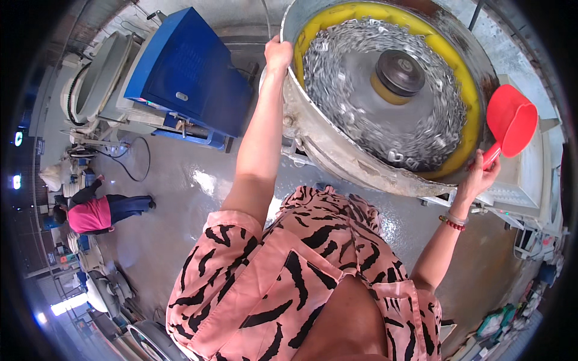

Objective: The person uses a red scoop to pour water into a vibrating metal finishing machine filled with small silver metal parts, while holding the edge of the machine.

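Note:
In front of me stands a large round tub [361, 165] with a worn metal rim and a yellow lining [468, 90]. Many small shiny metal pieces [361, 120] lie in a ring inside it, partly smeared as if moving. A dark-capped post [400, 73] rises from the tub's middle. My left hand [279, 54] is closed over the tub's left rim. With my right hand [480, 176], at the right rim, I grip the handle of a red plastic scoop [512, 120]. The scoop is held up beside the tub, outside its rim; whether anything is in it, I cannot tell.
A blue machine cabinet [186, 78] stands to the left, beside another pale round tub [99, 78]. A black hose [144, 162] curls on the wet floor [192, 180]. Farther left is a person in a pink top [90, 213]. A pale metal trough [521, 174] adjoins the tub's right side.

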Tool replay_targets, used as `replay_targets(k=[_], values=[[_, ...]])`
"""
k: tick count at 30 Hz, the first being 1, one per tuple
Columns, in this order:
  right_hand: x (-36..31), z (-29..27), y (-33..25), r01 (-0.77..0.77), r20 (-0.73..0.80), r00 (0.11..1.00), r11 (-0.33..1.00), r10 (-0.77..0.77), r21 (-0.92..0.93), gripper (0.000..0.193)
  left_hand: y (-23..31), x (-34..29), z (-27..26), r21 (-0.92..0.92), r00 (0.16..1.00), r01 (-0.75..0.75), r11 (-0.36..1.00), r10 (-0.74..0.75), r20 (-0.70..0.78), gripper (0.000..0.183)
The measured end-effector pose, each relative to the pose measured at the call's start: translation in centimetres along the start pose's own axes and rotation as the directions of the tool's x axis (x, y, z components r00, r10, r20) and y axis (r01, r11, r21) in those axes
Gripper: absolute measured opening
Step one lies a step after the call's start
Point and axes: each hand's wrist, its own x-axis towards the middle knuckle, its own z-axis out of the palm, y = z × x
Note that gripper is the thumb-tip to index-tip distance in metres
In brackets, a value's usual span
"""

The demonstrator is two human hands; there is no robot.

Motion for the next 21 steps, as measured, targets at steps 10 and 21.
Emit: replay_targets(k=[10,21], values=[[-0.1,-0.3,0.3,0.016,0.007,1.000,0.999,-0.016,-0.041,0.041,-0.7,0.4,0.2,-0.061,0.998,0.056,0.997,-0.057,-0.015,0.043],[-0.4,-0.2,-0.3,-0.021,0.011,1.000,0.997,0.022,-0.076,0.038,0.1,0.0,0.3,-0.038,0.999,0.045,0.998,-0.045,0.002,0.042]])
